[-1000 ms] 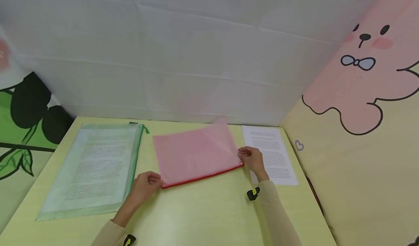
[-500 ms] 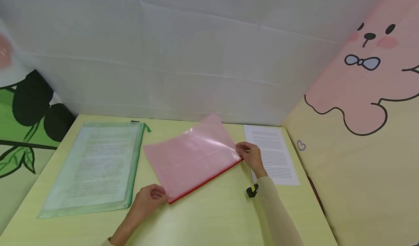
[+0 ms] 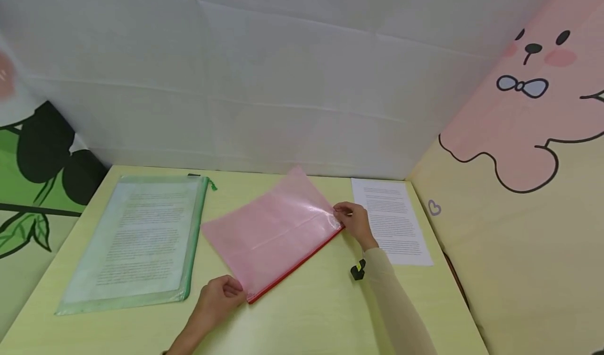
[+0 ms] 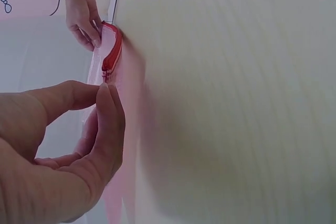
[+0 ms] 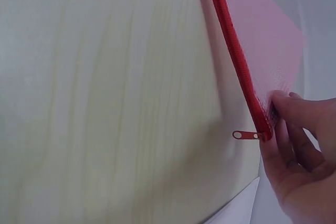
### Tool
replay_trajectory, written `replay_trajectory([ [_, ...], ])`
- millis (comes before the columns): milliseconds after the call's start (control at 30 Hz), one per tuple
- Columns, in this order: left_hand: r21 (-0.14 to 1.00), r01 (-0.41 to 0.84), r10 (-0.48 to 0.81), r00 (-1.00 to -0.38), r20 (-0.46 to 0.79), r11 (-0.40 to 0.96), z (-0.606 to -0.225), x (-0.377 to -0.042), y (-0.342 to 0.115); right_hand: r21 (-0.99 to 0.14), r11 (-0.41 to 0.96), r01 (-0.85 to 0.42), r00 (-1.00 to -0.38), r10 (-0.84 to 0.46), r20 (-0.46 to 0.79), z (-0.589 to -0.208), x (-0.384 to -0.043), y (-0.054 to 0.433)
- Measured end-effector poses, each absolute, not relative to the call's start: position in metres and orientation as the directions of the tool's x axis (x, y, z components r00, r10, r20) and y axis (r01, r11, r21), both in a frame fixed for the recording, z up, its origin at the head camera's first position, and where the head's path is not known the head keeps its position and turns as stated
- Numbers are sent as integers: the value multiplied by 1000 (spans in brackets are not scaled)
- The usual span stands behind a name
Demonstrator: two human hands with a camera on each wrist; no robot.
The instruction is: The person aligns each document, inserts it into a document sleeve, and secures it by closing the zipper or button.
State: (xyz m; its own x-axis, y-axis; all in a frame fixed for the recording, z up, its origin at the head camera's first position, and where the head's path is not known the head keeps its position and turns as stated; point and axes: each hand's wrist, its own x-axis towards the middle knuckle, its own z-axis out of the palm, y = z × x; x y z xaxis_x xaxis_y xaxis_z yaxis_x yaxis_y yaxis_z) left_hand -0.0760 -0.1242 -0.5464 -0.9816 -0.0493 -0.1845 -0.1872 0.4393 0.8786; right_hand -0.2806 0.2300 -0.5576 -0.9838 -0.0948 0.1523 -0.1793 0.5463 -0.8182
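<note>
A pink zip document pouch point(image 3: 271, 232) is held at a slant over the middle of the table, its red zipper point(image 3: 297, 266) along the near edge. My left hand point(image 3: 219, 300) pinches the near left corner between thumb and fingers, as the left wrist view also shows. At the other end of the zipper, my right hand point(image 3: 355, 223) pinches the right corner. In the right wrist view, a red zipper pull point(image 5: 245, 135) sticks out beside the fingers at that corner. The pouch's far corner reaches toward the back wall.
A green zip pouch point(image 3: 137, 239) with a printed sheet inside lies on the left of the pale yellow table point(image 3: 302, 329). On the right, close to my right hand, lies a printed white sheet point(image 3: 396, 224). A white sheet wall point(image 3: 292, 82) stands behind the table.
The pouch has turned: its left corner came nearer to me with my left hand, which also moved slightly right. My right hand moved a little left and up, still pinching its corner.
</note>
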Motion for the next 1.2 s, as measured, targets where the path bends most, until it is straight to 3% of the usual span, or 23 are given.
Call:
replay_trajectory([
  [433,813,-226,-84,-973,-215,537,-550,-76,-129,-784,616,-77,-997,-58,52,-560,-273,239],
  [667,826,-165,-65,-986,-155,539,-547,-84,-130,-732,679,-62,-998,-30,56,-560,-264,244],
  [900,849,-102,-32,-994,-100,518,-543,-98,-128,-685,729,-6,-1000,-24,-17,-555,-254,243],
  [1200,869,-43,-11,-999,-43,494,-537,-120,-118,-664,747,-24,-999,-50,-19,-562,-251,244],
])
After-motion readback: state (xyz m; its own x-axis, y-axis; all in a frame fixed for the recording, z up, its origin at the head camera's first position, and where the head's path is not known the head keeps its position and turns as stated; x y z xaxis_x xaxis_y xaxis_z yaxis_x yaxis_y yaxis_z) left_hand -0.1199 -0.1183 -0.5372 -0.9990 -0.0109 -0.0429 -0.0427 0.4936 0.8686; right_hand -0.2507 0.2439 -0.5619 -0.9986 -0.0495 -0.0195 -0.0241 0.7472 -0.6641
